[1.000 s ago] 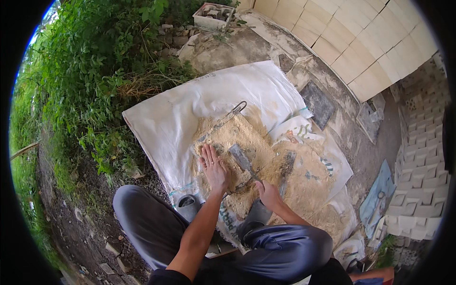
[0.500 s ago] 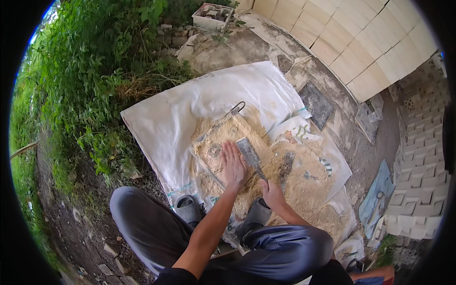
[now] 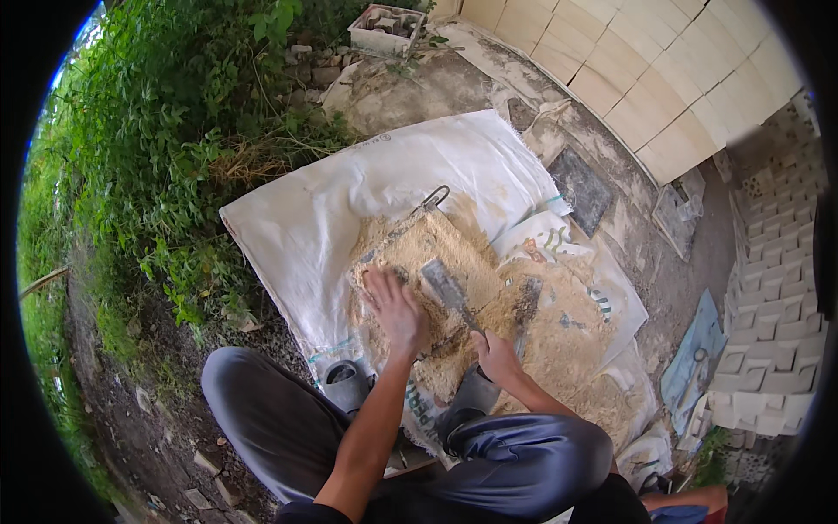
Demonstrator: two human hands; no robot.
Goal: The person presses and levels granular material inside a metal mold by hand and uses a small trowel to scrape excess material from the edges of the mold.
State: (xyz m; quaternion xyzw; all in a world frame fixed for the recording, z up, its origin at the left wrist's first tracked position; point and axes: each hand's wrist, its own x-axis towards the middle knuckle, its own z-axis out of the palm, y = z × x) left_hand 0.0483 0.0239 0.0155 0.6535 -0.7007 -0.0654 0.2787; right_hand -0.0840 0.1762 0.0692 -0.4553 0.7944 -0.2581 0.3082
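Note:
My right hand is closed around the handle of a flat, dusty metal trowel, its blade pointing away and to the left over the sandy mix. With fingers stretched out, my left hand presses on the near left part of the pale tan, sand-like material. That material covers a rectangular mould frame, whose looped metal handle sticks out at the far side. The frame's near left edge is hidden under my hand and the mix.
A white woven sack lies beneath the heap. Dark flat slabs rest on the ground to the right, near stacked pale tiles. Patterned blocks stand far right, beside a blue sheet. Plants grow at the left; a white crate sits behind.
My left hand has slid left and slightly nearer, pushing loose material over the frame's near left edge. The trowel blade has shifted a little left and nearer in my right hand.

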